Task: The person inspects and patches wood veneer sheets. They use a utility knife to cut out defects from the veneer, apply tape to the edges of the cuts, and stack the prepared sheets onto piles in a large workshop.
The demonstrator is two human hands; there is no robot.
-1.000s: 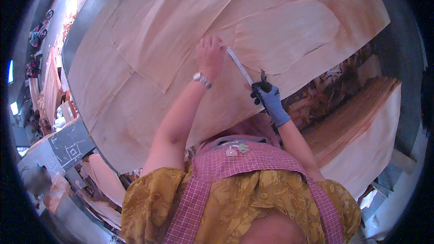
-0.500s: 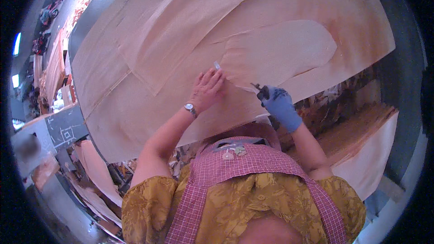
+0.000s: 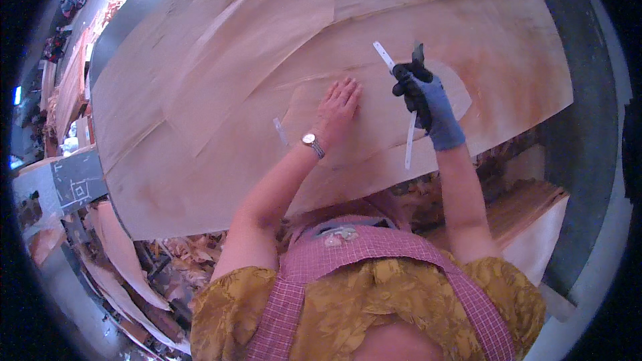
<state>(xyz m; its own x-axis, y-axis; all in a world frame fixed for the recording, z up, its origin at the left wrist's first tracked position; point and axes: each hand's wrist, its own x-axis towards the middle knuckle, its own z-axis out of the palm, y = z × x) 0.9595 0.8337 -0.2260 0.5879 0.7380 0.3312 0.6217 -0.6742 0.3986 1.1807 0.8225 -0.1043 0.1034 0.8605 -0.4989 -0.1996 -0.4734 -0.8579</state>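
- Left hand [image 3: 336, 105]: bare, fingers spread flat, pressing the veneer sheet [image 3: 267, 73] on the table [image 3: 568, 113].
- Right hand [image 3: 424, 97]: gloved, fingers clenched around a dark tool and a white tape strip [image 3: 409, 140].
- Strip: long axis near-vertical, hanging just right of the left hand.
- Scrap veneer [image 3: 127, 261]: below the table edge, well apart.

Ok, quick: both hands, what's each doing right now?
Left hand: open, flat on the veneer sheet.
Right hand: gloved, shut on a white strip; a dark tool seems gripped too.
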